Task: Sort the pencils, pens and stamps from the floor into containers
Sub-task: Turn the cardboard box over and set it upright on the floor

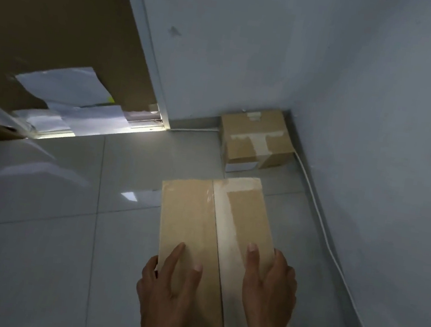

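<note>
Resting on the tiled floor (61,225), the taped cardboard box (209,218) runs lengthwise away from the person, left hand (167,284) and right hand (269,284) gripping its near corners, thumbs flat on top.

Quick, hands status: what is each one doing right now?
Left hand: grips the left edge of the taped cardboard box, thumb flat on top.
Right hand: grips the box's right edge, thumb flat on top.

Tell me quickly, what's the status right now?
Both hands, left hand and right hand, gripping the near taped box. No pencils, pens or stamps visible. Second box sits in the corner ahead.
</note>
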`<state>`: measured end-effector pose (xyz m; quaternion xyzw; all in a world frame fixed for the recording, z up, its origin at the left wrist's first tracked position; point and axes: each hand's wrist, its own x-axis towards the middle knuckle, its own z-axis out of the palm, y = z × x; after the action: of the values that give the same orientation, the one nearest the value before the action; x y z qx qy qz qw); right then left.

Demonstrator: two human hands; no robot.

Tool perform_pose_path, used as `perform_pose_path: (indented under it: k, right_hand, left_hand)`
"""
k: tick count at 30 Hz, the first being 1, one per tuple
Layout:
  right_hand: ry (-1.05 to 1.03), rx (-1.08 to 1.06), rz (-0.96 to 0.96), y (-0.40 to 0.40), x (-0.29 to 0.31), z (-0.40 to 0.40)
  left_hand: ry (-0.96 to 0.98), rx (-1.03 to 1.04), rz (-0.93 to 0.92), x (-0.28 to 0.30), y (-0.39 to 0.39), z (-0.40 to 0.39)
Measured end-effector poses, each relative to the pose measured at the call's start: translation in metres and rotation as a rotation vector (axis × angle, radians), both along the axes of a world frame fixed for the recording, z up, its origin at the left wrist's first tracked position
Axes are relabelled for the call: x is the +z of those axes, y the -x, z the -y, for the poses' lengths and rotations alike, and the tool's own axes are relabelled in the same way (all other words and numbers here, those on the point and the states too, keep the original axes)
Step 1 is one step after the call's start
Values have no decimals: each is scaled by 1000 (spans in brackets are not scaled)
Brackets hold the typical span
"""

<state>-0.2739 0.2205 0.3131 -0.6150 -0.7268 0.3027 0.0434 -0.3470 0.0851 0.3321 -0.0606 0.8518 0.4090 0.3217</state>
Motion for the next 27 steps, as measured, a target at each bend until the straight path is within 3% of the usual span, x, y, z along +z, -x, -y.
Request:
perform_pose_path:
  k: [13, 27]
  right_hand:
    - [40, 41, -3, 90, -16, -118]
    - [240, 69, -125, 196, -103, -365]
  left_hand:
    - [-84, -2, 8, -23, 100, -107]
    - [-181, 87, 84, -119, 188, -332]
